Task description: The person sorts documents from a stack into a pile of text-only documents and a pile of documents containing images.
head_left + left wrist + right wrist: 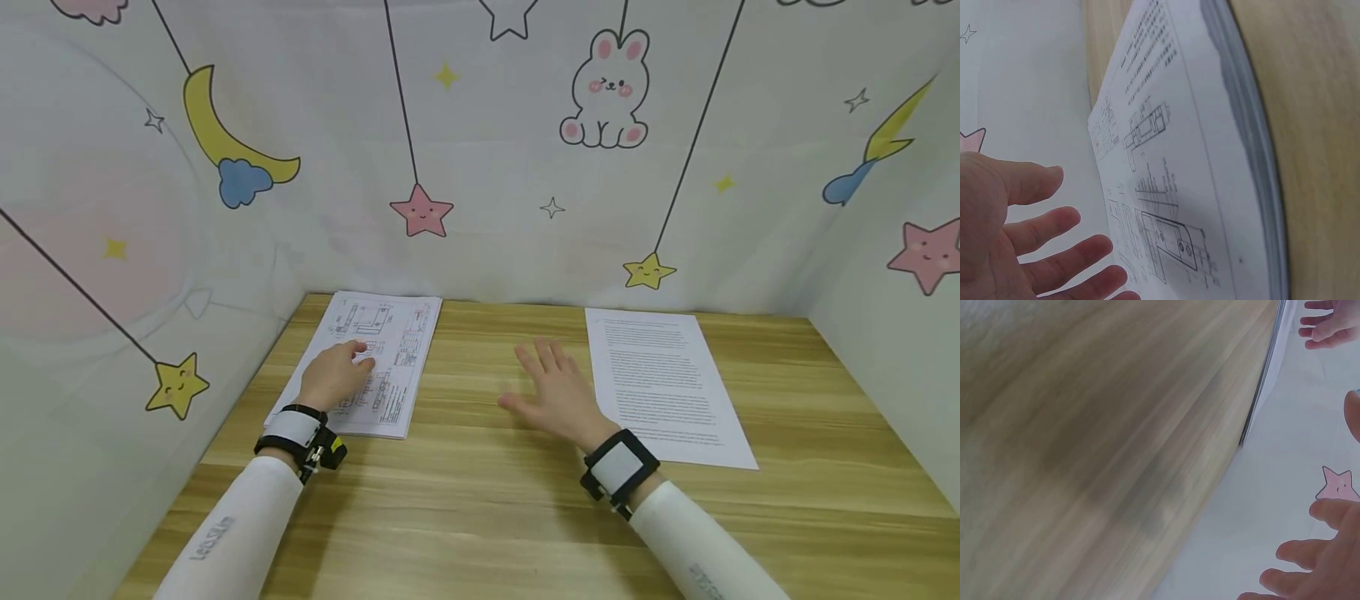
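My left hand hovers over a stack of printed drawings at the left back of the table, its fingers loosely bent and holding nothing. In the left wrist view the fingers of the left hand are spread apart above the top sheet, which carries line drawings. My right hand is in the air over the middle of the table, fingers spread and nothing in them. Just right of it lies a sheet of printed text. The right wrist view shows the right hand's fingers apart.
The wooden table meets a pale cloth backdrop printed with stars, a moon and a rabbit, at the back and both sides. Each wrist wears a strapped camera, one of them the left wrist camera.
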`<state>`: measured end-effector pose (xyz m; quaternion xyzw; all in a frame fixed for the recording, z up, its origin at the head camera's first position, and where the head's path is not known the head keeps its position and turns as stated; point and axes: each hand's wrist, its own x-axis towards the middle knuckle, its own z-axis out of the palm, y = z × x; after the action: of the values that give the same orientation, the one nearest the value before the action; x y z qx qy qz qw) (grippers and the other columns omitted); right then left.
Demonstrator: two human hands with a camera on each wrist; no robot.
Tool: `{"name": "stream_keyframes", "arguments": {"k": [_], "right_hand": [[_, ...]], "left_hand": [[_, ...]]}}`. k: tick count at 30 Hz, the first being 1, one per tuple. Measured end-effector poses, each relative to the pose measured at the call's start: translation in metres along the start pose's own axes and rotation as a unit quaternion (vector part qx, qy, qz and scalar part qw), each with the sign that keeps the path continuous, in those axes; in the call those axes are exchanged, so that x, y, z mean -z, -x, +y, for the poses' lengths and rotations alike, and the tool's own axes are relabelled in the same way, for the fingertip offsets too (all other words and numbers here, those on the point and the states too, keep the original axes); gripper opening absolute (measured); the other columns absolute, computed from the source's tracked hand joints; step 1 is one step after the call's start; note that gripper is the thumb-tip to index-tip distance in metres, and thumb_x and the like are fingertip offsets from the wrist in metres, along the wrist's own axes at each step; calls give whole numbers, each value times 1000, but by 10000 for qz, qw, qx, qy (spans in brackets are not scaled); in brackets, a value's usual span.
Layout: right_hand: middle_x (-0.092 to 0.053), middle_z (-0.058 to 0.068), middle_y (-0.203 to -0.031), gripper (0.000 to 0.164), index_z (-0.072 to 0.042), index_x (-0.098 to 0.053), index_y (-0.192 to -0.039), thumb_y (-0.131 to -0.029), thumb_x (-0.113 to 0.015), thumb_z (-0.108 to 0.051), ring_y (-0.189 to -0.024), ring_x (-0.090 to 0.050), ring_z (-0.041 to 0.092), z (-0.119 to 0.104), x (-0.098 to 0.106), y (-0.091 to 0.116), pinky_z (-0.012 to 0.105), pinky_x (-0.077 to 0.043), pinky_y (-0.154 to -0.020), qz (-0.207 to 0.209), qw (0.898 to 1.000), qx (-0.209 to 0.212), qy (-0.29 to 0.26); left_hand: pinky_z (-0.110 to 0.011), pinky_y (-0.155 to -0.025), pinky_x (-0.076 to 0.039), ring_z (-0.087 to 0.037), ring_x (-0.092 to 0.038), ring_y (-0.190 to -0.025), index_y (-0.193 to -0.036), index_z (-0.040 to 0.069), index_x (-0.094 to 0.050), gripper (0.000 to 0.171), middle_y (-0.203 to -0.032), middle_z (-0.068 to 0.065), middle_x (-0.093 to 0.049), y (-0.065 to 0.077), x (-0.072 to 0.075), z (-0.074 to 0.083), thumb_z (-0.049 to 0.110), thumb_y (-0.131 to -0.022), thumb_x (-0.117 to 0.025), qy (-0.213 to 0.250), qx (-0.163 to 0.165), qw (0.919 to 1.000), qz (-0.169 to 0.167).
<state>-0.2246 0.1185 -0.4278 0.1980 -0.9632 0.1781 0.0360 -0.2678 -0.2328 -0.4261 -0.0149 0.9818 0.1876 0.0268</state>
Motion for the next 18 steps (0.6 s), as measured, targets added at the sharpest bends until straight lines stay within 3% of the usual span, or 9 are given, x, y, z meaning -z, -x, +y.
{"name": "stream_keyframes", "arguments": {"k": [5, 12, 18], "right_hand": [[-23, 26, -162, 87, -13, -32, -156, -90, -55, -65, -150, -19, 48, -7, -3, 0, 62, -23, -119, -215, 9997, 34, 114], [-15, 19, -166, 88, -20, -25, -159, -91, -49, -71, -154, -12, 43, -20, -8, 0, 57, -16, -123, -519, 9986, 6, -91], [-14, 18, -166, 88, -20, -27, -158, -90, -50, -71, -154, -12, 42, -30, -10, -1, 57, -17, -123, -565, 9983, 26, -111]], "left_hand": [[-48, -80, -49, -38, -62, -102, -138, -1, -54, 51, -133, -29, -60, 1, 5, -14, 31, -99, -49, -21, 153, 9999, -14], [-56, -93, -48, -48, -55, -121, -139, -5, -50, 53, -139, -32, -53, 3, 9, -29, 30, -99, -49, 77, 387, 9992, -115], [-59, -98, -46, -52, -51, -125, -141, -9, -45, 62, -139, -36, -50, 2, 8, -36, 34, -97, -53, -123, 413, 9982, -421]]}}
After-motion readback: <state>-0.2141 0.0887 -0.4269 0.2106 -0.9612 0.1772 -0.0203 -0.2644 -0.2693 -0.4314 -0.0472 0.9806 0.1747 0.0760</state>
